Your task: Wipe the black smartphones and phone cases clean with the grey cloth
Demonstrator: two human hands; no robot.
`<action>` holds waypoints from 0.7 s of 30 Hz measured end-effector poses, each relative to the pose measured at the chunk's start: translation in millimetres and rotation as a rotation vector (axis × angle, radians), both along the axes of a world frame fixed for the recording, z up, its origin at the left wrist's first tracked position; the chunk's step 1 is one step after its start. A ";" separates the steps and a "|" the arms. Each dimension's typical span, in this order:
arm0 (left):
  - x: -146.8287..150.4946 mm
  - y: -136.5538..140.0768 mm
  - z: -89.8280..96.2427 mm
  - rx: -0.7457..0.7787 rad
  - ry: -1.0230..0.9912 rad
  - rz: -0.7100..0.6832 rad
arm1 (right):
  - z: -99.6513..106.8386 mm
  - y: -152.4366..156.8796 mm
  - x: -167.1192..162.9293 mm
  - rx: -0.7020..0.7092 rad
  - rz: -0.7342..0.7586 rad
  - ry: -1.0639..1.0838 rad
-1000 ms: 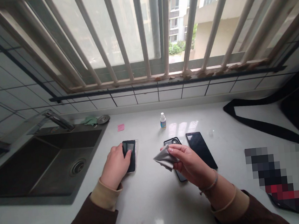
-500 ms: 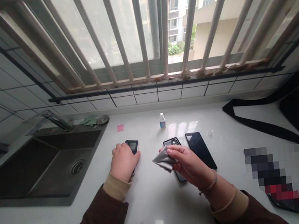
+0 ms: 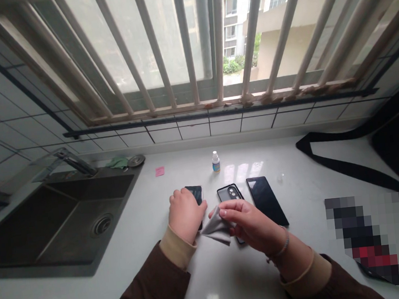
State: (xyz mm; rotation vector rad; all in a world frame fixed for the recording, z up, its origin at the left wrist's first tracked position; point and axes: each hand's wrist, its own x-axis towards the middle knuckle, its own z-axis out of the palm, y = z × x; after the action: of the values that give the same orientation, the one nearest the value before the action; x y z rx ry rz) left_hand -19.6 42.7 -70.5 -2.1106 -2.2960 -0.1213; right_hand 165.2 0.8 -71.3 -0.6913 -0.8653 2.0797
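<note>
My left hand [image 3: 185, 213] is wrapped over a phone [image 3: 195, 193] on the white counter, its fingers along the far left side and its thumb at the right edge. Most of that phone is hidden under the hand. My right hand [image 3: 247, 220] pinches a grey cloth [image 3: 217, 228] between thumb and fingers, its loose corner hanging toward the left hand. Partly behind the right hand lies a black phone case [image 3: 229, 192] with camera cutouts. Just right of it rests a larger black phone [image 3: 267, 201], screen up. A small white-capped bottle [image 3: 216, 162] stands behind them.
On the left is a steel sink [image 3: 79, 189] with a faucet [image 3: 75, 162], a green cloth [image 3: 117, 163] and a drain strainer [image 3: 136, 160]. A pink note [image 3: 160, 171] lies nearby. A black strap [image 3: 345, 163] and a pixelated patch are at the right. A barred window is behind.
My left hand has slid the phone to the right, closer to the cloth. My right hand still pinches the cloth, whose hanging part now reaches lower.
</note>
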 end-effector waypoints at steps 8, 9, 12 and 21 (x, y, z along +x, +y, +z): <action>19.0 -10.0 10.8 0.057 0.046 0.036 | -1.4 10.6 2.1 -0.026 -0.389 -0.027; 21.8 -12.6 13.3 0.097 0.063 0.023 | -2.2 14.0 4.2 -0.062 -0.515 -0.028; 36.6 -20.6 18.6 0.147 0.076 -0.070 | -4.7 23.1 11.5 -0.134 -0.776 0.000; 77.0 -24.1 2.4 -0.019 0.007 -0.308 | -4.6 25.7 13.5 -0.117 -0.816 0.029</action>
State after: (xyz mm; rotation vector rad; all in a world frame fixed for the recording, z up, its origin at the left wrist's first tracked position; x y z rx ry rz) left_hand 57.4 18.6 -68.0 -2.4537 -1.9588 -0.0956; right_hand 178.7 26.6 -75.9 -0.8888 -0.3426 1.3974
